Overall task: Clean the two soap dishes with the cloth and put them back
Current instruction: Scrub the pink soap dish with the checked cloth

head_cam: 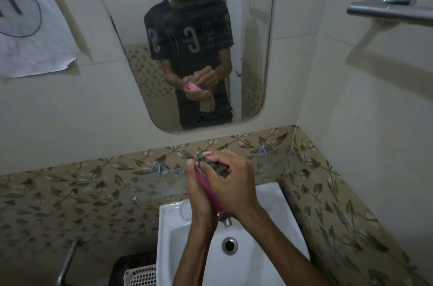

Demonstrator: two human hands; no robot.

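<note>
A white basket (140, 275) with a grid of holes sits at the bottom of the view, left of a white sink (178, 238). A metal pipe (68, 260) rises further left. The sink has a round drain (229, 246) in its basin and a short metal tap (225, 219) at its back edge.

Two bare forearms reach up from the bottom over the sink, and both hands meet above the tap. The left hand (199, 192) is curled around a pink soap dish (210, 194), gripping it from the left side. The right hand (234, 177) has its fingers closed on a dark grey cloth (212, 165) and presses it against the top end of the dish. The dish is held in the air, clear of the sink, in front of the near edge of a glass shelf (164, 182).

The glass shelf is fixed to the wall on round metal pegs, against a band of tiles patterned with leaves. Only the one dish can be made out.

Above the tiles a mirror (253, 51) with rounded corners shows the person in a dark printed shirt and a white headset, holding the pink dish and cloth at waist height. A creased sheet of paper (35, 27) hangs on the wall to the left of the mirror. A metal towel bar (389, 10) is mounted high on the right-hand wall.
</note>
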